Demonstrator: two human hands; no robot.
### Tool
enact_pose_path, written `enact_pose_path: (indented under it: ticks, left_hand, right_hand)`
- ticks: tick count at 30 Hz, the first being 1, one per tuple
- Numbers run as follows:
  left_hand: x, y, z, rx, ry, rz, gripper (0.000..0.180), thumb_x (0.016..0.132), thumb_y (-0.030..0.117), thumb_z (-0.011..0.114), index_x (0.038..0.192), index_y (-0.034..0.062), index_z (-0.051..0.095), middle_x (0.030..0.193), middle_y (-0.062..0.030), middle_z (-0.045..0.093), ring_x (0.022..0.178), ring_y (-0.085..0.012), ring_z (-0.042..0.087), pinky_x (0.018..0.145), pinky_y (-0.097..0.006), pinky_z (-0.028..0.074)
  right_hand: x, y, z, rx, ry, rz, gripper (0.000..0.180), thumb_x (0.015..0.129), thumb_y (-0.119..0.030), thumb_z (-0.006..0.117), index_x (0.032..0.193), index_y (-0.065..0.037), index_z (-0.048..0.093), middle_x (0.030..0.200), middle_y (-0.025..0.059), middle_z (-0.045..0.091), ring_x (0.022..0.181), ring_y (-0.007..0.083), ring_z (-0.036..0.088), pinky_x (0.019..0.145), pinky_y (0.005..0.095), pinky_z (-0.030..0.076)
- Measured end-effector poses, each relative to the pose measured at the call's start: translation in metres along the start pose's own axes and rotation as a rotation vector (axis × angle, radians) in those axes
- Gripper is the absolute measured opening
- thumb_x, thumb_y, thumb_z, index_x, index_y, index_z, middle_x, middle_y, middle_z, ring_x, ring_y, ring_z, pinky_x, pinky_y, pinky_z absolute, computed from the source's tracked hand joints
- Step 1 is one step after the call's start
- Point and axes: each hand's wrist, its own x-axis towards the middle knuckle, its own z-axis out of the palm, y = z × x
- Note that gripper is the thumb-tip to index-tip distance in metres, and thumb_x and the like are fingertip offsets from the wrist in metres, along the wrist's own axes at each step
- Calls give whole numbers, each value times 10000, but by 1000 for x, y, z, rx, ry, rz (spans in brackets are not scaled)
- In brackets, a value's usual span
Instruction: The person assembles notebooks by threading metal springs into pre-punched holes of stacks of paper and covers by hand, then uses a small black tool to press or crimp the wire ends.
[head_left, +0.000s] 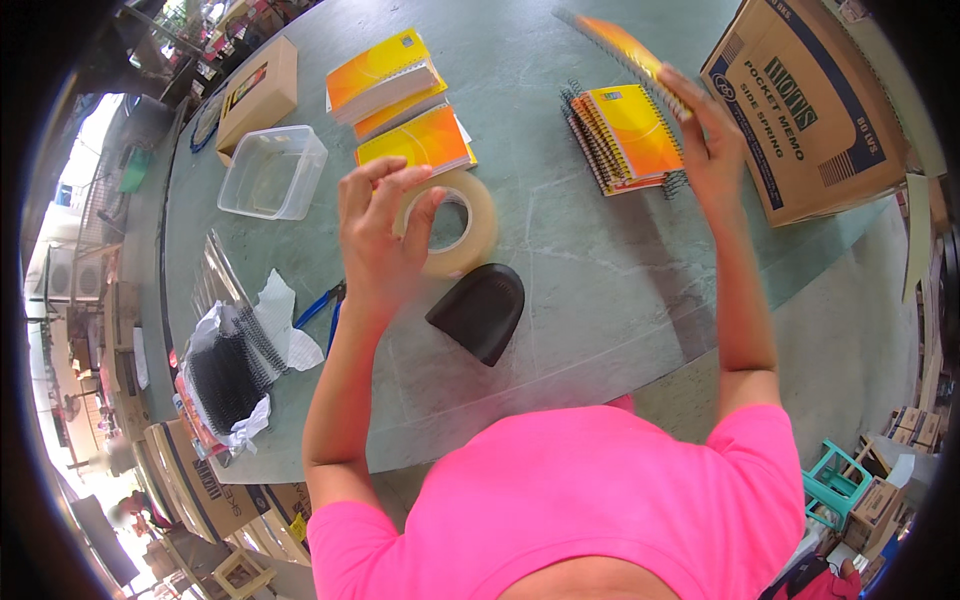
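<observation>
Notebook [625,45]: orange spiral one, lifted in the air above the bench's [560,270] far right part, near the cardboard box [810,100].
Right hand [710,150]: fingers pinch the notebook's lower edge only.
Left hand [380,235]: fingers spread, holding nothing, above the tape roll [455,225].
Risk: the thin pinch may slip, so the notebook can fall on the stack [630,135].

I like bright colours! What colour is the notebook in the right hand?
The notebook cover is orange and yellow, seen in the head view.

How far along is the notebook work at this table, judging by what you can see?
Done: a stack of spiral-bound orange notebooks lies beside the cardboard box. In hand: the right hand holds up one notebook; the left hand is raised, empty, over the tape roll. Left: unbound pads and loose black spirals.
</observation>
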Motion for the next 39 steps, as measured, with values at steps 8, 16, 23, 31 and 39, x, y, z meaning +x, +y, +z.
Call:
enact_pose_path:
  ticks: [8,16,23,31,39]
  left_hand:
    - [-19,-30,19,40,-171,30,183,730,85,705,906,57,660,980,-114,604,943,-287,551,829,-363,445]
    - [0,-79,43,340,-222,165,343,726,142,689,1040,27,610,998,-124,636,959,-294,576,809,-373,472]
    - [-2,-75,43,467,-326,161,299,750,147,650,1020,24,612,933,-115,652,873,-276,611,763,-393,485]
    - [33,-102,25,99,-474,-124,304,704,250,728,943,65,692,833,-130,671,778,-280,630,733,-365,496]
    - [27,-109,28,117,-424,-72,324,677,242,742,948,71,694,853,-110,676,785,-270,628,732,-362,494]
  right_hand:
    - [-57,36,17,-425,-211,-63,453,841,-426,588,1178,-123,603,1293,100,523,1274,294,400,1073,441,247]
    - [-42,29,17,-483,-213,-52,422,847,-421,586,1115,-98,627,1202,103,584,1194,306,477,1002,422,335]
    - [-36,24,15,-494,-235,-91,395,838,-383,611,1088,-78,630,1178,105,595,1183,308,486,991,425,348]
    - [-9,-20,56,-243,-268,-244,314,812,-226,661,1085,-77,621,1194,106,581,1191,295,481,979,402,381]
    - [8,-43,147,-45,-375,-273,486,770,-153,693,1223,-85,532,1281,106,523,1233,303,440,998,400,381]
